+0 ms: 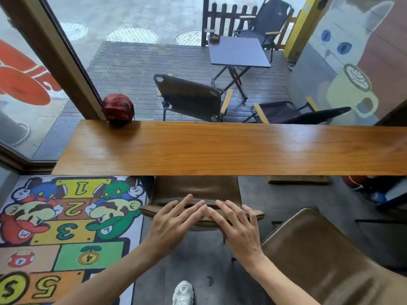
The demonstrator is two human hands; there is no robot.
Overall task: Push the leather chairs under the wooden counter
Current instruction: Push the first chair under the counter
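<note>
A long wooden counter [220, 148] runs across the middle of the view against a window. A brown leather chair [196, 188] stands in front of me, its seat partly under the counter's front edge. My left hand [174, 221] and my right hand [237, 227] lie flat on top of its backrest, fingers spread and fingertips almost touching. A second brown leather chair [319, 249] stands at the lower right, out from the counter and untouched.
A red helmet [118, 108] sits on the counter's far left end. A colourful numbered floor mat [55, 227] lies left of the chair. My white shoe [183, 292] shows on the grey floor. Outside the glass are folding chairs [191, 97] and a small table [237, 51].
</note>
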